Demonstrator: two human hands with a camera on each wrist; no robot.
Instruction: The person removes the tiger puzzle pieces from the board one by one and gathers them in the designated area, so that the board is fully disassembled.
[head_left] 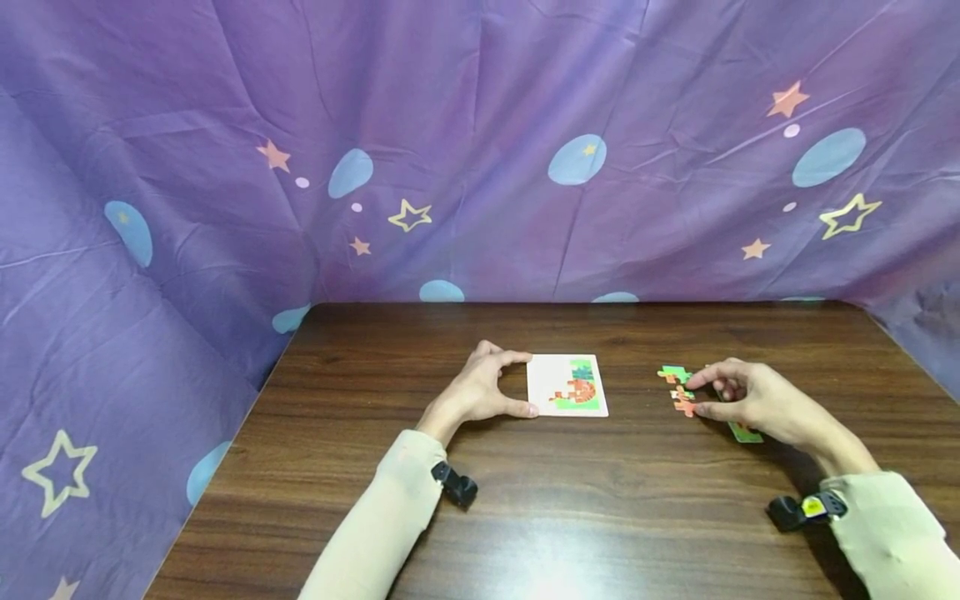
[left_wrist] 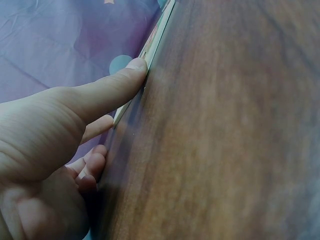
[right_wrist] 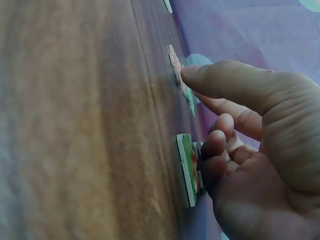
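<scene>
A white puzzle board [head_left: 566, 385] with a partly built orange and green picture lies on the wooden table [head_left: 600, 500]. My left hand [head_left: 522, 384] grips its left edge between thumb and index finger; the thumb [left_wrist: 115, 85] presses the board's rim [left_wrist: 155, 37]. To the right lie loose puzzle pieces [head_left: 675, 377]. My right hand [head_left: 696, 395] pinches an orange piece [head_left: 684, 406] between thumb and index finger; its thumb tip [right_wrist: 200, 75] meets that piece [right_wrist: 174, 60]. A green piece [head_left: 746, 433] lies under the curled fingers [right_wrist: 220, 150], also seen edge-on as the green piece [right_wrist: 186, 167].
A purple sheet [head_left: 480, 150] with stars and blue spots hangs behind the table and drapes down its left side [head_left: 112, 375] and right corner. Black wrist cameras [head_left: 455, 485] sit on both cream sleeves. Bare wood stretches in front of and behind the board.
</scene>
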